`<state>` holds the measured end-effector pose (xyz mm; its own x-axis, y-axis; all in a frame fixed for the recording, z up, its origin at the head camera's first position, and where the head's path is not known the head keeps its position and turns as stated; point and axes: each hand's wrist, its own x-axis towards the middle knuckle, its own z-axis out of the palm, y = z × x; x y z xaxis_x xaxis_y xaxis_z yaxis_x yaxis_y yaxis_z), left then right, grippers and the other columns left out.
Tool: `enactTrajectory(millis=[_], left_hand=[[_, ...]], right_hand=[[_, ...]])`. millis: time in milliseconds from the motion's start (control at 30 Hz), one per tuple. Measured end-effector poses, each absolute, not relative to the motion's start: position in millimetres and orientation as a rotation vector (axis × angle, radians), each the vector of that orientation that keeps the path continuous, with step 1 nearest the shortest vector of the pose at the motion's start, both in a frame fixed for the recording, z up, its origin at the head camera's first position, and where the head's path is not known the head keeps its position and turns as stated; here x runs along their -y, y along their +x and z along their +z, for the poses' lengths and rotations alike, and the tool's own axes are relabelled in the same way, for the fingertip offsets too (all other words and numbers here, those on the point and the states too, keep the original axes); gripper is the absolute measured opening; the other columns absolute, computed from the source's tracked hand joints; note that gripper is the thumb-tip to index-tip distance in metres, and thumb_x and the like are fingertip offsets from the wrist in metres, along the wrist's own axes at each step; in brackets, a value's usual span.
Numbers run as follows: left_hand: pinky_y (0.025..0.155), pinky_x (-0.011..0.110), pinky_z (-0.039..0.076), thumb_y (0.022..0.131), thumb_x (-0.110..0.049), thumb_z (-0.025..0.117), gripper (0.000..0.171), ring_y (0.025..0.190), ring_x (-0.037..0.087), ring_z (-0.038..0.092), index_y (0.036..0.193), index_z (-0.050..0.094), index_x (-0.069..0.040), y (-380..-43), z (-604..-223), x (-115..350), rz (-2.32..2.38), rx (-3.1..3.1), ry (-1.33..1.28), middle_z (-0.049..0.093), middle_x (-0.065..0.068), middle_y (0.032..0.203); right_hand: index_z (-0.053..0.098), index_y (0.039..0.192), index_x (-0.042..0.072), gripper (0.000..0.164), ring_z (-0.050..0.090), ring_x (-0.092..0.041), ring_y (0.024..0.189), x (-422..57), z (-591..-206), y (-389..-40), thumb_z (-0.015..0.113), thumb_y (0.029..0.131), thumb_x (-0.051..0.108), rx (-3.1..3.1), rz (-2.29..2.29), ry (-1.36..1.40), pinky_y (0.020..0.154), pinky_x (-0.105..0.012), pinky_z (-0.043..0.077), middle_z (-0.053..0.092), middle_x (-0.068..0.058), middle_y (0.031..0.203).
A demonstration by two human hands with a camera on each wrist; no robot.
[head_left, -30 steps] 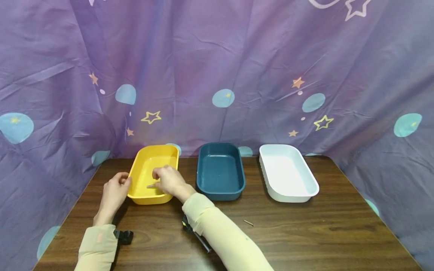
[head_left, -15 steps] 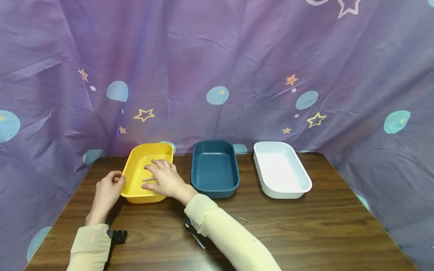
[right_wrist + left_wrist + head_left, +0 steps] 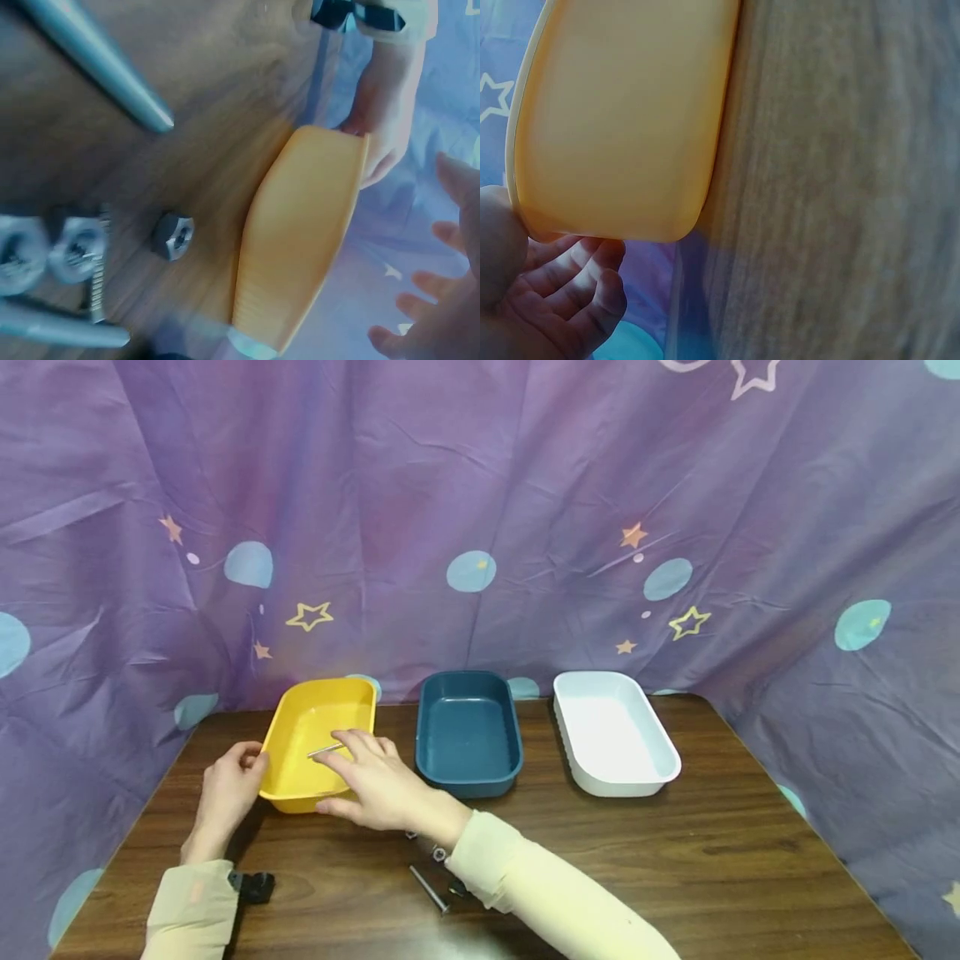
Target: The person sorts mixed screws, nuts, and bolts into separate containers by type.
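Observation:
My left hand point(image 3: 228, 792) holds the left rim of the yellow tray point(image 3: 281, 727). In the left wrist view its thumb lies at the rim and its fingers point(image 3: 592, 281) curl against the outside of the tray's end wall. A thin silvery metal rod point(image 3: 324, 750) shows over the tray's inside, its right end behind my right hand's fingers. My right hand point(image 3: 382, 785) is over the tray's near right corner, fingers spread and the thumb apart, gripping nothing. The right wrist view shows those loose fingers point(image 3: 427, 300) beside the tray point(image 3: 300, 225).
A dark blue tray point(image 3: 468, 785) and a white tray point(image 3: 630, 787) stand to the right. On the table near my right sleeve lie a bolt point(image 3: 429, 890) and nuts point(image 3: 438, 854). The right wrist view also shows a threaded screw point(image 3: 97, 277) near another nut point(image 3: 174, 235).
My right hand has let go of the silvery rod, spread its fingers and drawn back toward the tray's near edge. My left hand stays on the rim. The head view has shifted slightly.

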<state>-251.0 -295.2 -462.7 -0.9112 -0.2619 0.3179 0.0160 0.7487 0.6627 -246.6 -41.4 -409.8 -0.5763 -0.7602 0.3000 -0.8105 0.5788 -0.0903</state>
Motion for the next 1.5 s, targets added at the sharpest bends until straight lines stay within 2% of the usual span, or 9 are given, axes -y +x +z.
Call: enactTrajectory(millis=[433, 767, 1000, 1300, 1500], left_hand=[[0.063, 0.039, 0.044, 0.096, -0.016, 0.054, 0.03, 0.073, 0.032, 0.062, 0.112, 0.063, 0.007, -250.6, -462.9, 295.8, -0.964, 2.53, 0.156, 0.067, 0.019, 0.086], [0.064, 0.038, 0.043, 0.096, -0.016, 0.054, 0.029, 0.074, 0.031, 0.06, 0.112, 0.063, 0.007, -251.2, -461.2, 293.6, -0.962, 2.539, 0.171, 0.066, 0.018, 0.086], [0.063, 0.037, 0.042, 0.097, -0.016, 0.054, 0.03, 0.074, 0.03, 0.06, 0.113, 0.062, 0.007, -250.1, -460.1, 293.4, -0.969, 2.545, 0.18, 0.066, 0.019, 0.087], [0.063, 0.038, 0.043, 0.096, -0.014, 0.054, 0.028, 0.073, 0.032, 0.061, 0.112, 0.062, 0.008, -248.9, -460.5, 291.9, -0.964, 2.533, 0.164, 0.067, 0.02, 0.086], [0.061, 0.038, 0.042, 0.096, -0.014, 0.054, 0.028, 0.071, 0.03, 0.059, 0.111, 0.062, 0.008, -249.0, -460.1, 292.3, -0.955, 2.526, 0.149, 0.066, 0.019, 0.084]], right_hand=[[0.051, 0.139, 0.017, 0.056, 0.036, -0.022, 0.135, -14.5, -424.7, -217.5, 0.057, 0.094, 0.051, 2.462, 0.307, 1.441, 0.105, -0.042, 0.034, 0.042, -0.012, 0.144], [0.056, 0.132, 0.013, 0.052, 0.043, -0.021, 0.128, -56.0, -438.4, -199.7, 0.065, 0.092, 0.044, 2.464, 0.376, 1.535, 0.1, -0.036, 0.039, 0.05, -0.009, 0.135], [0.06, 0.127, 0.013, 0.05, 0.049, -0.018, 0.118, -77.3, -443.5, -187.5, 0.066, 0.09, 0.046, 2.442, 0.312, 1.59, 0.096, -0.034, 0.042, 0.056, -0.003, 0.125], [0.067, 0.108, 0.016, 0.037, 0.051, -0.011, 0.099, -89.4, -448.3, -173.3, 0.067, 0.089, 0.048, 2.46, 0.197, 1.566, 0.083, -0.027, 0.042, 0.057, 0.005, 0.107], [0.065, 0.091, 0.02, 0.03, 0.049, -0.009, 0.091, -91.0, -452.1, -167.0, 0.07, 0.085, 0.05, 2.481, 0.163, 1.526, 0.074, -0.023, 0.038, 0.055, 0.007, 0.098]])
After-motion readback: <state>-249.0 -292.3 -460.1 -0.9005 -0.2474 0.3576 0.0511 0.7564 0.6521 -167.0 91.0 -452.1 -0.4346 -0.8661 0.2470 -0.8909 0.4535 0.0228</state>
